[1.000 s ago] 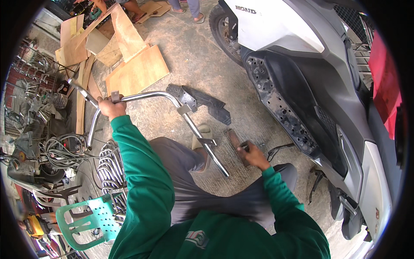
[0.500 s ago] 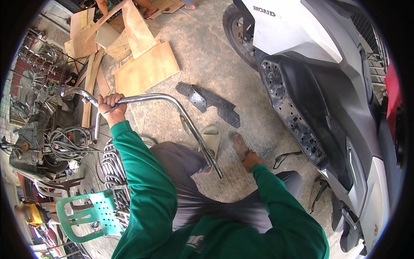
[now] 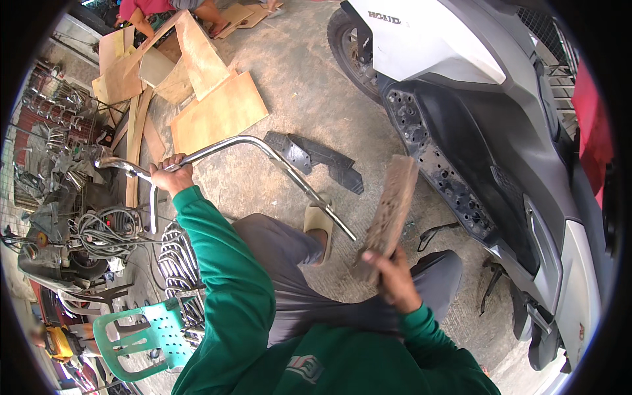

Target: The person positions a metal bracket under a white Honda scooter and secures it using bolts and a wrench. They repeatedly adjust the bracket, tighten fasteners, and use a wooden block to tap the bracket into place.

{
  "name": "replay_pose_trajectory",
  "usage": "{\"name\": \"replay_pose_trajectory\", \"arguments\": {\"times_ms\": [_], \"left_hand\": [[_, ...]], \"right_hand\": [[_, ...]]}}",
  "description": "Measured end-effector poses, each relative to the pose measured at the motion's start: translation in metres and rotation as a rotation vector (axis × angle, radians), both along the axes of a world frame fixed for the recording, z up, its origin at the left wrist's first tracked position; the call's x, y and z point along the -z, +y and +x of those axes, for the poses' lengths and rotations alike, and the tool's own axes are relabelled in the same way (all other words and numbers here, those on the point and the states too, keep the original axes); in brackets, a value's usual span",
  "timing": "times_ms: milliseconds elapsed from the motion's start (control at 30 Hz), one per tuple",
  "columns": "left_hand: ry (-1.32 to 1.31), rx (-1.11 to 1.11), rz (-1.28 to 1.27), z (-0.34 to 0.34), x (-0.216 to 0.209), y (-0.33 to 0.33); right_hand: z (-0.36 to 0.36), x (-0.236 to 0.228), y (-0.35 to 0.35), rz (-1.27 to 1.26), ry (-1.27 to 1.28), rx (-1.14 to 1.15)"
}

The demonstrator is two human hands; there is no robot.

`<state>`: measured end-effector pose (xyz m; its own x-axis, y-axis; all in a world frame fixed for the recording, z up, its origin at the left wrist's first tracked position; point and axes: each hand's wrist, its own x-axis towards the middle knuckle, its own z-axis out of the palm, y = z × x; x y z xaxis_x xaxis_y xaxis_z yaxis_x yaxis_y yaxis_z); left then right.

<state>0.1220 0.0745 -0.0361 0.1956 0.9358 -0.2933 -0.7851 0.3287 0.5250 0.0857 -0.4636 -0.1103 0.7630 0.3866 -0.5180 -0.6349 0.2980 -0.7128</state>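
Note:
My left hand (image 3: 172,175) is wrapped round a bent chrome metal tube (image 3: 247,141) near its left end. The tube arches across in front of me and slopes down to the right, its free end near my sandalled foot (image 3: 320,227). In my right hand (image 3: 397,279) is a worn, pitted wooden block (image 3: 393,201), gripped at its near end and pointing up and away from me. Between block and tube end there is a small gap. Beyond the tube, two dark footboard-like panels (image 3: 337,172) lie on the concrete floor.
A white and grey scooter (image 3: 454,59) stands along the right. Plywood sheets (image 3: 220,112) lie at the far left, with a person (image 3: 141,10) behind them. To my left are stacked bent chrome tubes (image 3: 178,260), a green plastic chair (image 3: 148,329) and coiled cables (image 3: 105,227).
My right hand has lifted the wooden block from low near the floor and turned it upright. The tube's free end has swung up and to the right.

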Motion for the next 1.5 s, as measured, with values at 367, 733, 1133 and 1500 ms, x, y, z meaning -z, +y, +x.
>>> {"name": "replay_pose_trajectory", "arguments": {"times_ms": [367,733,1133,1500], "left_hand": [[-0.311,0.129,0.093,0.010,-0.007,-0.016],[-0.392,0.279,0.157,0.021,-0.004,-0.008],[-0.504,0.370,0.199,0.018,-0.011,-0.013],[-0.283,0.211,0.124,0.013,0.000,0.000]], "right_hand": [[0.006,-0.048,0.051,0.162,-0.252,0.270],[0.031,-0.043,-0.008,-0.174,-0.422,-0.174],[-0.011,-0.027,0.063,-0.085,-0.473,-0.276],[0.025,-0.025,-0.065,-0.268,-0.321,0.296]]}}
